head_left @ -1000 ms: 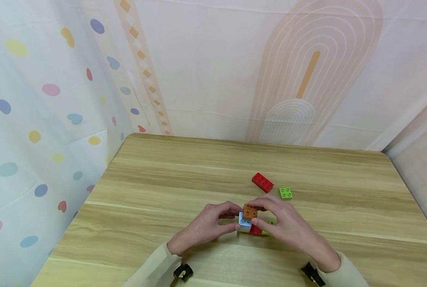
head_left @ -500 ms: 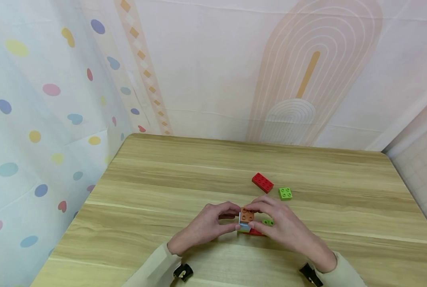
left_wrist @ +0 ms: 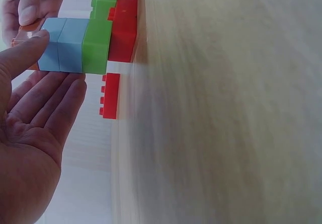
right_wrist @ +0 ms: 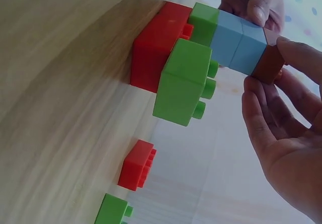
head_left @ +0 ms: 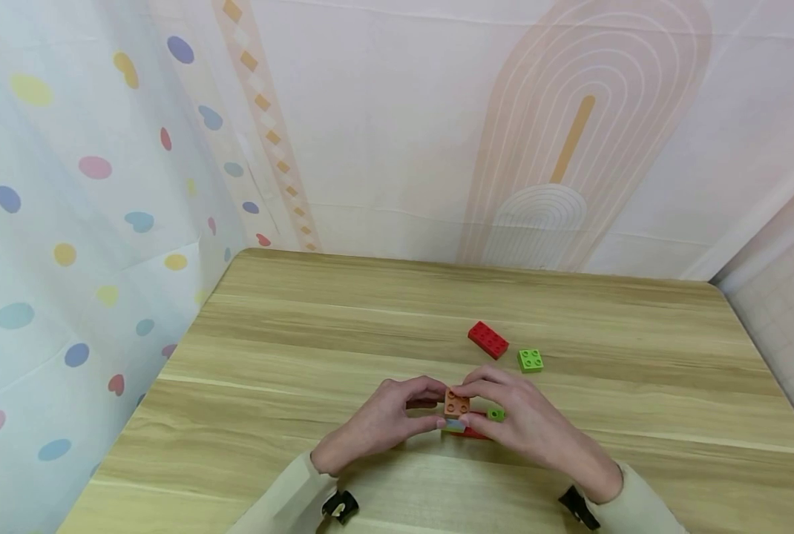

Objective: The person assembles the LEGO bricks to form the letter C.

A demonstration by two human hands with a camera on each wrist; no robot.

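Note:
A small block stack stands on the wooden table (head_left: 370,334): a red base (head_left: 477,433), green blocks (head_left: 496,414), light blue blocks (head_left: 454,425) and an orange block (head_left: 457,403) on top. My left hand (head_left: 439,405) pinches the blue blocks (left_wrist: 63,45) between thumb and fingers. From the right, my right hand (head_left: 478,394) grips the orange block (right_wrist: 269,65), which sits on the blue blocks (right_wrist: 239,43). One green block (right_wrist: 183,83) juts out from the red base (right_wrist: 158,45).
A loose red brick (head_left: 487,340) and a loose green block (head_left: 530,360) lie just beyond the hands. Patterned backdrop walls stand close behind and to the left of the table.
The orange block has come down from just above the stack onto the blue blocks, with the right hand sinking along with it. The left hand has stayed in place.

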